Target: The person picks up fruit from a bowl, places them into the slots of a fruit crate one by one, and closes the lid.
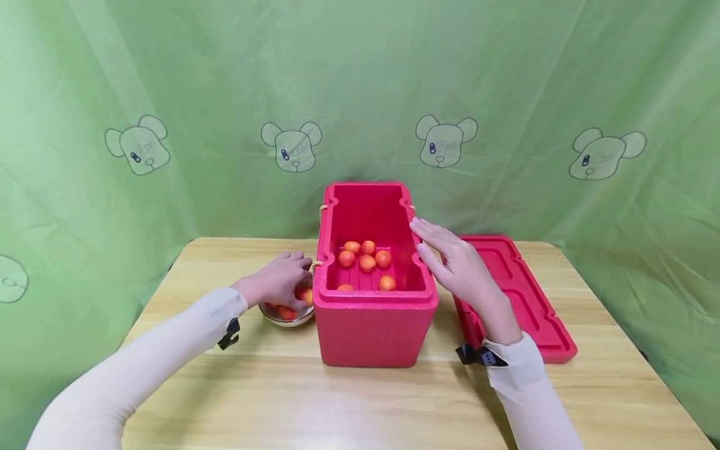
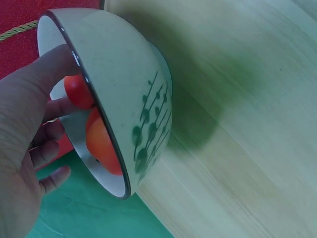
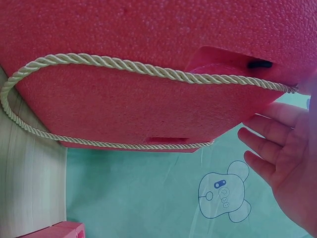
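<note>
My left hand reaches into a white bowl with a dark rim and a green leaf pattern. In the left wrist view its thumb and forefinger lie on either side of a small round orange-red fruit, seeming to pinch it; the other fingers are loosely bent. A second, longer orange fruit lies in the bowl. Right beside the bowl stands an uncovered red foam box with several orange fruits on its floor. My right hand rests on the box's right rim, fingers extended.
A red lid lies on the wooden table to the right of the box. Twisted cord handles hang on the box's side. A green curtain with bear-head prints stands behind the table.
</note>
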Tool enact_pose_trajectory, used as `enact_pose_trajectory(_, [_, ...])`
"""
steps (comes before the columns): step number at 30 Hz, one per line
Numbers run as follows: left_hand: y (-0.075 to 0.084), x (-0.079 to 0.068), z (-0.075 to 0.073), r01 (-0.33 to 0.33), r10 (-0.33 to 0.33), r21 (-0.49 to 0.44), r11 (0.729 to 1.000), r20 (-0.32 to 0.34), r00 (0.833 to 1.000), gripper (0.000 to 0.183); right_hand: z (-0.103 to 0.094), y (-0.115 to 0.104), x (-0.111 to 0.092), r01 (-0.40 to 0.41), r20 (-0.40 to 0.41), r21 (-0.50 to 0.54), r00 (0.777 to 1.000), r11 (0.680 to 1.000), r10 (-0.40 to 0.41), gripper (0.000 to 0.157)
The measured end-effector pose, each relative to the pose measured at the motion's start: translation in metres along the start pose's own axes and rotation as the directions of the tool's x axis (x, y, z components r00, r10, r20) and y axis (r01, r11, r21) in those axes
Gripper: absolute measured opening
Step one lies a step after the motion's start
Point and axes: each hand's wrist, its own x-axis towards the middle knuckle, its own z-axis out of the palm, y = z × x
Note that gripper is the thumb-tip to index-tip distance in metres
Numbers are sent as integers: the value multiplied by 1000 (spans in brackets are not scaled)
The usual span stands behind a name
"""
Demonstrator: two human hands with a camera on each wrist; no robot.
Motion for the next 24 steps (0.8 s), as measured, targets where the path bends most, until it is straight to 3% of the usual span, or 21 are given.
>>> enact_pose_trajectory(11, [-4,1,-8,45,-48,-73,996,-27,998,36,-2,-1,1,-6,-4,-10,1000,1000,6,57])
enact_pose_trajectory(24, [-9,-7,-14,68,-75,-90,994,-81,994,27,-1,0,0,-12,12,-18,1000,1000,12,56])
